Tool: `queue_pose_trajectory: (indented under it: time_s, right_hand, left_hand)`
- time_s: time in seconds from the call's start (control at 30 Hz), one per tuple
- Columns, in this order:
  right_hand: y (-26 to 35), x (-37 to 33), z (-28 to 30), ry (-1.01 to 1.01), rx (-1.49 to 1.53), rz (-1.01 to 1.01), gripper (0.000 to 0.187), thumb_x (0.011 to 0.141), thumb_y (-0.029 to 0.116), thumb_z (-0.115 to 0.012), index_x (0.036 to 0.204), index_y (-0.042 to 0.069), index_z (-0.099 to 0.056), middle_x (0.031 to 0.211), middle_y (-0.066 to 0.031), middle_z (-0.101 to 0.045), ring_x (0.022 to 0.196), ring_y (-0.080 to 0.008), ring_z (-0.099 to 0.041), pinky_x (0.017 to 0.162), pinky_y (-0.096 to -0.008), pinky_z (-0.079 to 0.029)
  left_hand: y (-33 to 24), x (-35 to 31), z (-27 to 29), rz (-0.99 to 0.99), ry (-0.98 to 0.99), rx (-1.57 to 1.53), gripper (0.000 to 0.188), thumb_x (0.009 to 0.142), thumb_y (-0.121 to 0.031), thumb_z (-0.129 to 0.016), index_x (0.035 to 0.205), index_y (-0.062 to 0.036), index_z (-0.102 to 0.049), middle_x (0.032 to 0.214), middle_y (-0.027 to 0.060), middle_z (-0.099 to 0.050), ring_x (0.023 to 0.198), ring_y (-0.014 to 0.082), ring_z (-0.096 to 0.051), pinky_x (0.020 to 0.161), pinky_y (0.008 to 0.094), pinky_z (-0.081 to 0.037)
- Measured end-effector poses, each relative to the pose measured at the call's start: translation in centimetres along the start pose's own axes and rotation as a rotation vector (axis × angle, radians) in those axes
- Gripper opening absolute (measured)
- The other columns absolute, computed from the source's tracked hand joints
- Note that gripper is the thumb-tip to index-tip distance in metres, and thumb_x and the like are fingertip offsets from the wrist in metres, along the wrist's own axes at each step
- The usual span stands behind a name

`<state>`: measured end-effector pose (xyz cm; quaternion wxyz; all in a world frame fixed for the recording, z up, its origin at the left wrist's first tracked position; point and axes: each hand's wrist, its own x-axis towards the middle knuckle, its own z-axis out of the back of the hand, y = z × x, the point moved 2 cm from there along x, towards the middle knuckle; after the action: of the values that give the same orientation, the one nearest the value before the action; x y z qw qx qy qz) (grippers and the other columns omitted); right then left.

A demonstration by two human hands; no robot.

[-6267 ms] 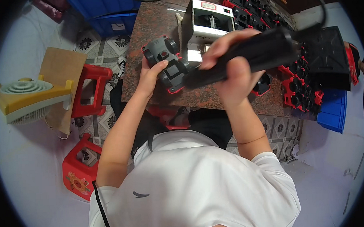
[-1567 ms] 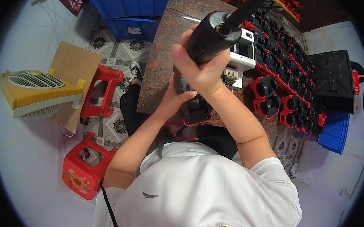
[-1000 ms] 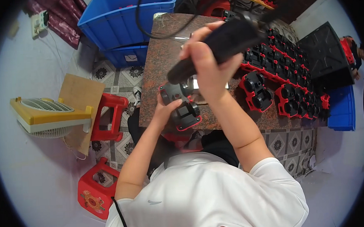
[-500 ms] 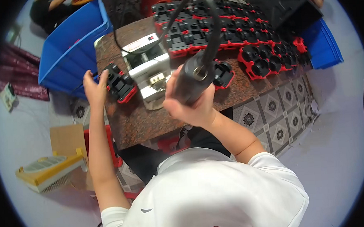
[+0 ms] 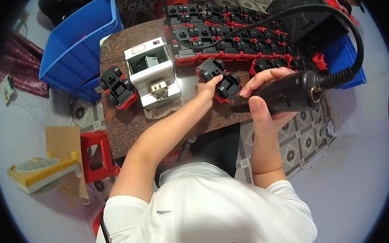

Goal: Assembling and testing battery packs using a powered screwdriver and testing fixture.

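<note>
In my right hand (image 5: 263, 112) is a black corded electric screwdriver (image 5: 288, 92), lying almost level with its tip end pointing left. My left hand (image 5: 207, 89) reaches across the table and grips a black and red toy car (image 5: 227, 87) that lies underside up, tilted. The screwdriver's front end is close to this car's near right side; whether they touch, I cannot tell. Another upturned toy car (image 5: 118, 88) lies at the left, beside a white metal machine that looks like a screw feeder (image 5: 151, 75).
Rows of upturned toy cars (image 5: 230, 46) cover the far side of the speckled stone table (image 5: 136, 137). A blue bin (image 5: 76, 53) stands left, a black crate (image 5: 303, 17) over another blue bin (image 5: 346, 62) right. The screwdriver's cord (image 5: 359, 40) arcs above the table. People work beyond.
My left hand has gone from the left car across to the car right of the machine. My right hand has moved right with the screwdriver, which now lies flatter.
</note>
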<state>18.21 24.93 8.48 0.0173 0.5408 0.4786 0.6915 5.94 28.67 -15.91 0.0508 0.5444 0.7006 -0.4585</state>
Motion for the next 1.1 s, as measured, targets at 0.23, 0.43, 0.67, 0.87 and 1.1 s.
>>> queue_pose_trajectory:
  time_s: [0.23,0.43,0.67,0.87,1.1]
  right_hand:
    - [-1.9,0.7,-0.6,-0.046,0.182,0.020,0.052,0.070,0.001,-0.073,0.113,0.000,-0.044,0.076,-0.0091,-0.058,0.060,-0.0115,-0.055,0.056,-0.0227,-0.045]
    - [-7.2,-1.2,-6.6,-0.064,0.387,-0.044,0.044,0.082,0.015,-0.066,0.117,0.004,-0.043,0.081,-0.0105,-0.057,0.066,-0.0171,-0.058,0.062,-0.0301,-0.051]
    - [-11.2,-2.5,-12.5,0.023,0.351,-0.038,0.044,0.070,-0.004,-0.072,0.105,-0.001,-0.046,0.074,-0.0041,-0.057,0.065,-0.0084,-0.053,0.060,-0.0222,-0.044]
    - [-10.9,-2.4,-13.5,0.004,0.344,-0.062,0.036,0.070,-0.006,-0.070,0.098,0.000,-0.048,0.073,-0.0041,-0.057,0.061,-0.0072,-0.052,0.056,-0.0215,-0.043]
    - [-11.6,-2.8,-13.6,0.053,0.299,-0.078,0.036,0.071,-0.007,-0.069,0.097,0.002,-0.046,0.073,-0.0045,-0.058,0.062,-0.0078,-0.053,0.057,-0.0221,-0.044]
  left_hand:
    - [-0.8,-9.9,3.8,-0.279,0.317,0.312,0.050,0.070,-0.007,-0.071,0.116,-0.0037,-0.053,0.106,0.0070,-0.062,0.099,0.0184,-0.059,0.091,0.0333,-0.046]
    - [-4.2,-20.6,15.5,-0.043,0.214,0.354,0.058,0.074,-0.013,-0.069,0.125,-0.0026,-0.047,0.116,0.0095,-0.056,0.108,0.0210,-0.054,0.097,0.0359,-0.040]
    - [-7.8,-23.1,24.7,-0.374,-0.319,0.070,0.046,0.083,-0.020,-0.065,0.123,-0.0044,-0.048,0.113,0.0075,-0.057,0.104,0.0187,-0.058,0.086,0.0331,-0.050]
    - [-10.3,-20.2,24.8,-0.394,-0.363,0.205,0.056,0.081,-0.024,-0.067,0.129,-0.0091,-0.042,0.117,0.0064,-0.054,0.104,0.0166,-0.056,0.082,0.0310,-0.051]
    - [-12.7,-18.5,24.2,-0.510,-0.374,0.240,0.053,0.079,-0.023,-0.069,0.123,-0.0087,-0.043,0.112,0.0075,-0.056,0.101,0.0177,-0.058,0.075,0.0329,-0.054]
